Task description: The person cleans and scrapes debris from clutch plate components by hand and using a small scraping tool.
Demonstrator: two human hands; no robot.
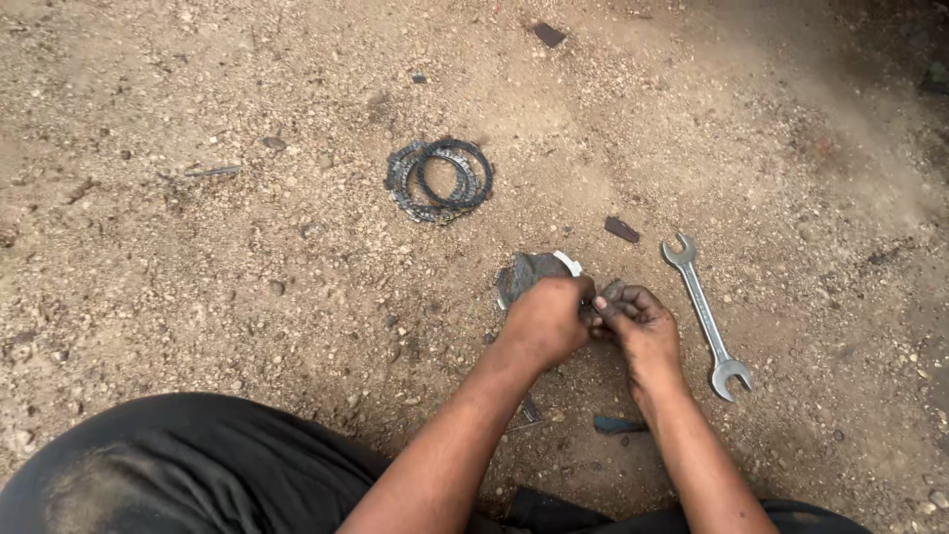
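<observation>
gripping one metal part (529,272), two hands

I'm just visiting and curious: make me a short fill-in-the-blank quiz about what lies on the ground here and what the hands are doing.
1. The silver spanner lies on the ground to the ____ of both hands.
2. The stack of dark rings lies ____ from the person than the hands do.
3. The left hand and right hand together grip a dark, dirty ____ part.

Missing words: right; farther; metal
</observation>
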